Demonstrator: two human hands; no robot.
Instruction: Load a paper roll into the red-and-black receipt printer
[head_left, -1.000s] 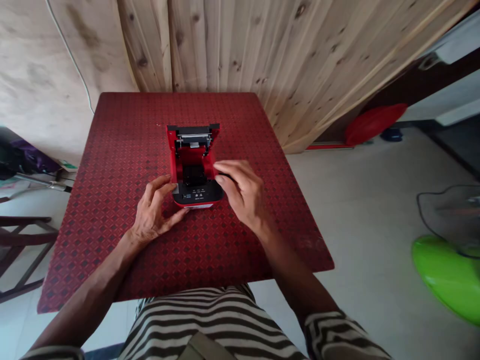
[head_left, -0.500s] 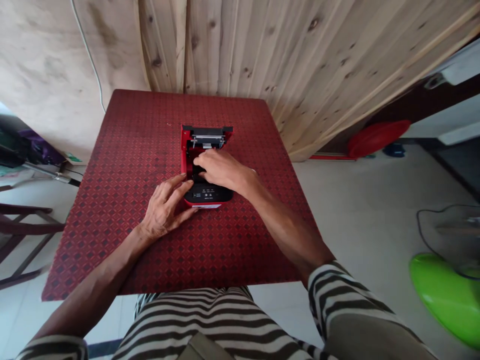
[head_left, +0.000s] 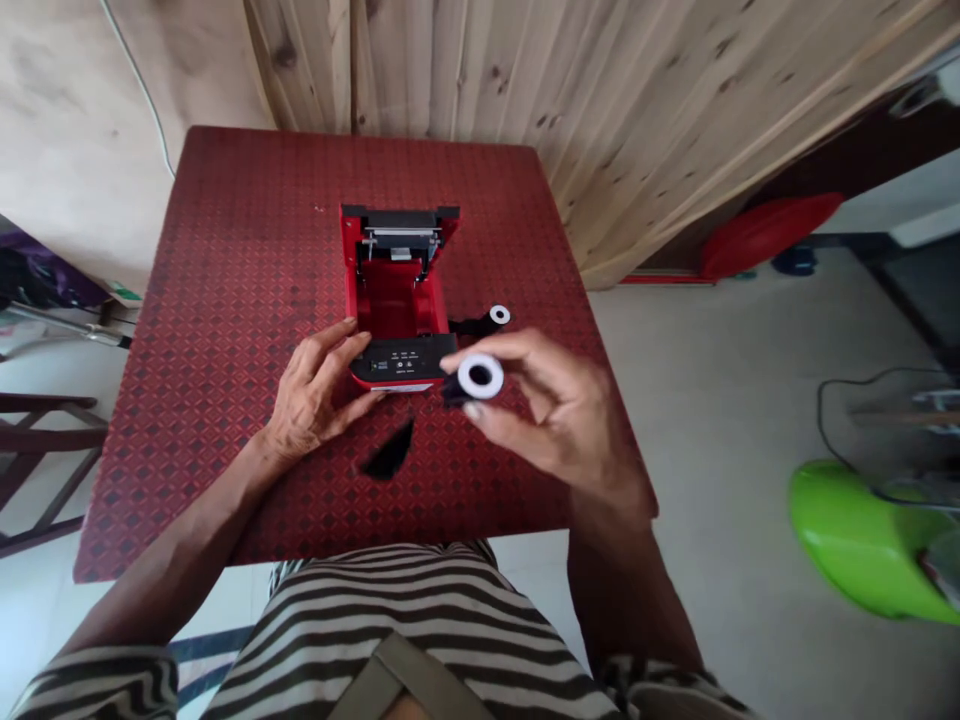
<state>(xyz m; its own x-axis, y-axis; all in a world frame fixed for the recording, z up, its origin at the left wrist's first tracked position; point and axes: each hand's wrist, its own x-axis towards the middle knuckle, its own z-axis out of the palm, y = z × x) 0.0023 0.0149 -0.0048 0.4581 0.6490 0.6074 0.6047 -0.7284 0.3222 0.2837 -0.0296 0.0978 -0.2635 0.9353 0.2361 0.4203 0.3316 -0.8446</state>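
Observation:
A small red and black printer [head_left: 401,365] stands on the table with its lid [head_left: 401,228] raised and its red inner bay bare. My left hand [head_left: 311,390] grips the printer's front left corner, fingers at the side and top, thumb along the front. Right of the printer's front, my right hand [head_left: 570,410] pinches a black roll with a white core [head_left: 480,376] between thumb and fingers, its ring end facing up at me. A loose black strip [head_left: 390,452] hangs or lies near the printer's front; its link to the roll is unclear.
Beside the printer's right wall lies another white-cored roll [head_left: 499,315] with black film. The red patterned table [head_left: 247,220] stands against a wooden plank wall [head_left: 465,70]. A dark wooden chair [head_left: 45,450] is at left, a green plastic object [head_left: 862,540] at right.
My right hand has come out of the printer's bay toward me and to the right, now holding the black roll. My left hand stays on the printer. The black strip has appeared.

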